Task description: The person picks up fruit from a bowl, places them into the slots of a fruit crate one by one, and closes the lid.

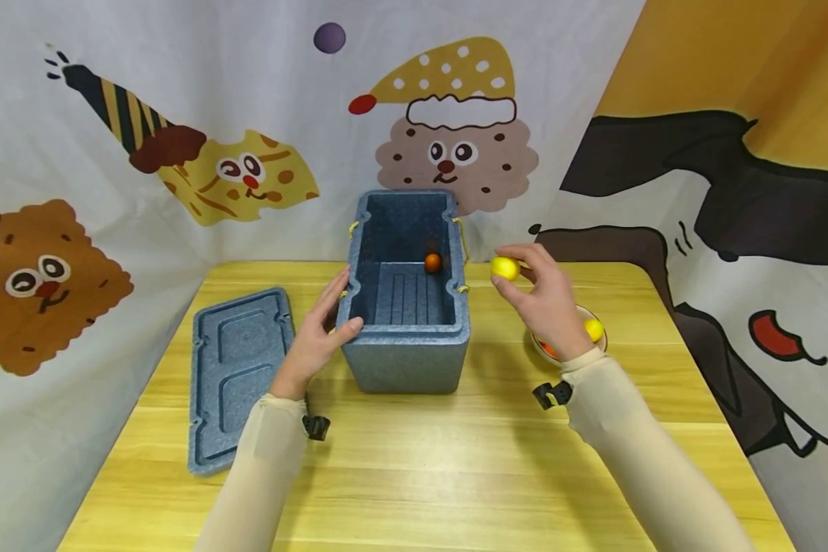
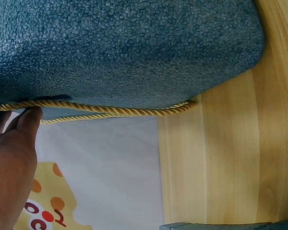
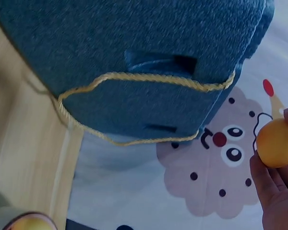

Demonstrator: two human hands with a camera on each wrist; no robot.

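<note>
My right hand (image 1: 548, 303) pinches a round yellow fruit (image 1: 504, 267) between thumb and fingers, held up to the right of a blue-grey speckled foam box (image 1: 407, 360). The right wrist view also has the fruit (image 3: 277, 143), out beyond the box's corded side. Open at the top, the box has one small orange fruit (image 1: 432, 263) on its floor near the right wall. On the box's left side rests my left hand (image 1: 313, 341), its thumb over the rim near the front corner. Its fingertips are partly hidden behind the yellow rope handle (image 2: 134, 111) in the left wrist view.
The box's lid (image 1: 207, 383) lies on the wooden table (image 1: 414, 475) left of the box, partly behind my left forearm. Behind my right wrist stands a bowl (image 1: 606, 339) with yellow and orange-red fruit in it. A printed cartoon cloth (image 1: 262, 69) hangs behind the table.
</note>
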